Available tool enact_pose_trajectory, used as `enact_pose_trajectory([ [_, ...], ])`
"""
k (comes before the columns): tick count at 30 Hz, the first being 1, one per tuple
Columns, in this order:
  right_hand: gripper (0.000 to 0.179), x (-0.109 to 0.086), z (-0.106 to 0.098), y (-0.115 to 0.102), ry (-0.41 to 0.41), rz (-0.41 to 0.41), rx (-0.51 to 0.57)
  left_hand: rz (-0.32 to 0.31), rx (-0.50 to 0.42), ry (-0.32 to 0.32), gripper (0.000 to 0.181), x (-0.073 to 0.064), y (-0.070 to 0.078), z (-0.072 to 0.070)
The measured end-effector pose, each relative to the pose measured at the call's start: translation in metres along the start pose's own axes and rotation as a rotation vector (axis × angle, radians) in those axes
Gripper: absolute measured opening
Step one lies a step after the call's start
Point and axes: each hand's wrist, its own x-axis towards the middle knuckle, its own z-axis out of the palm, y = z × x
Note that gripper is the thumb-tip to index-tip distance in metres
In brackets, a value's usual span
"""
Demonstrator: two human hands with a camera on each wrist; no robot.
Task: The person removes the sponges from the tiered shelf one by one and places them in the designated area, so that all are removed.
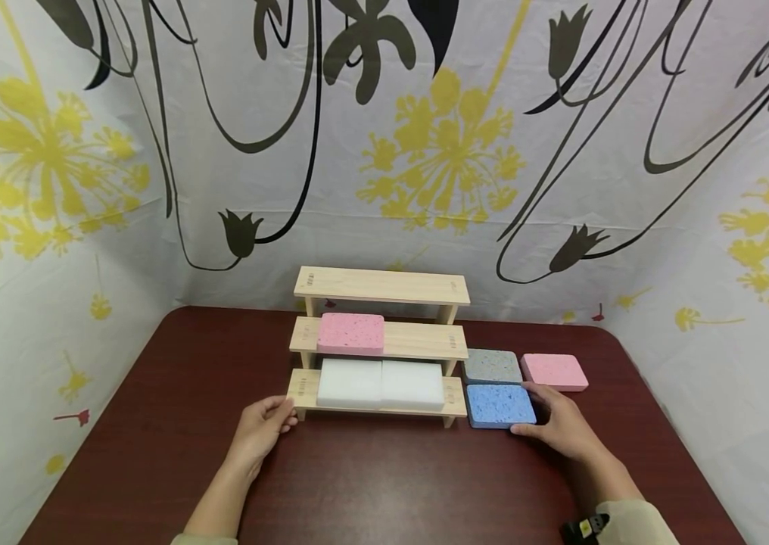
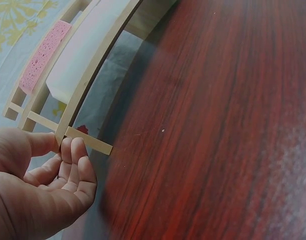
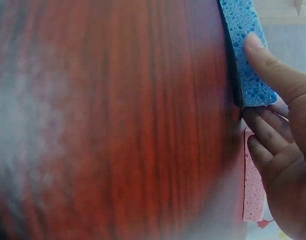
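Blue sponge (image 1: pixel 500 406) on the worktop (image 1: pixel 384 484), just right of the stepped wooden stand (image 1: pixel 381 286), and the right hand (image 1: pixel 558 424) has its grip clamped on the right end! Right wrist view gives us the thumb (image 3: pixel 265 62) against the pitted side; from the head, it shows at the near corner. Across to the left hand (image 1: pixel 262 431): its own wrist view reveals the grip pinching the end of the lowest step (image 1: pixel 454 397), fingers curled. Only the head view brings in the gray sponge (image 1: pixel 492 366) behind the blue, and splits the white blocks (image 1: pixel 350 384) on that step into two. One pink sponge (image 1: pixel 350 334) sits on the middle step; another pink sponge (image 1: pixel 555 372) lies on the worktop, right of the gray.
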Motion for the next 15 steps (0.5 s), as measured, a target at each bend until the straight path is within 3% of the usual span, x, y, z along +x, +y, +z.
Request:
enact_pose_trajectory([
  [9, 0.089, -0.0012, 0.0008, 0.0001, 0.02, -0.007, 0.0, -0.011, 0.003, 0.008, 0.034, 0.0004, 0.0, 0.0002],
  [15, 0.079, 0.0006, -0.0025, -0.0074, 0.085, 0.001, 0.129, -0.004, 0.008, 0.012, 0.034, 0.0012, -0.0011, 0.0003],
])
